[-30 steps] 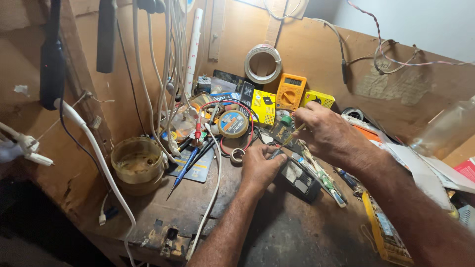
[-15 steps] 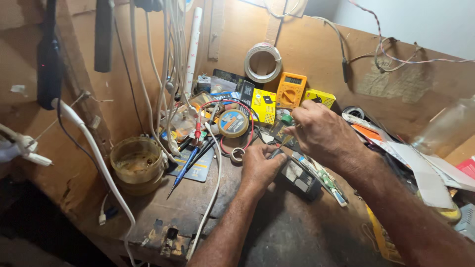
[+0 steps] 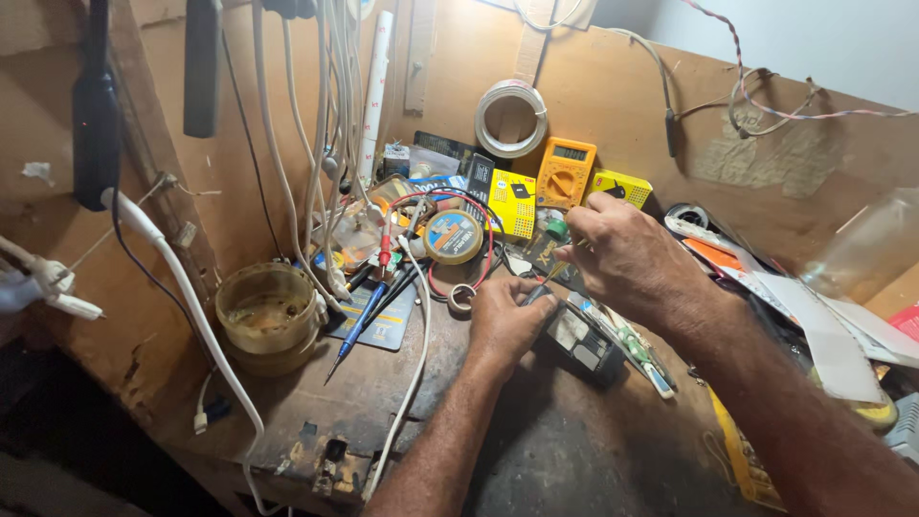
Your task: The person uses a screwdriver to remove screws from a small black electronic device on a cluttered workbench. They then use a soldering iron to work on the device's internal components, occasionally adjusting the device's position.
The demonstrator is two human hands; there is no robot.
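Note:
On the worn wooden bench my left hand (image 3: 504,321) presses down on a small dark electronic device (image 3: 579,342), holding it in place. My right hand (image 3: 627,257) hovers just above and behind the device with its fingers pinched around a thin tool whose tip points down at it; the tool is mostly hidden by my fingers. A narrow green circuit strip (image 3: 637,347) lies right beside the device.
A round tin with brownish paste (image 3: 266,318) stands at the left. A solder reel (image 3: 453,236), yellow multimeter (image 3: 565,172), yellow boxes (image 3: 513,204), wire coil (image 3: 510,118) and blue screwdriver (image 3: 356,328) crowd the back. White cables (image 3: 316,144) hang down; papers (image 3: 814,316) lie at right.
Both hands stay on the device; my right hand has shifted slightly over it. The view has barely moved.

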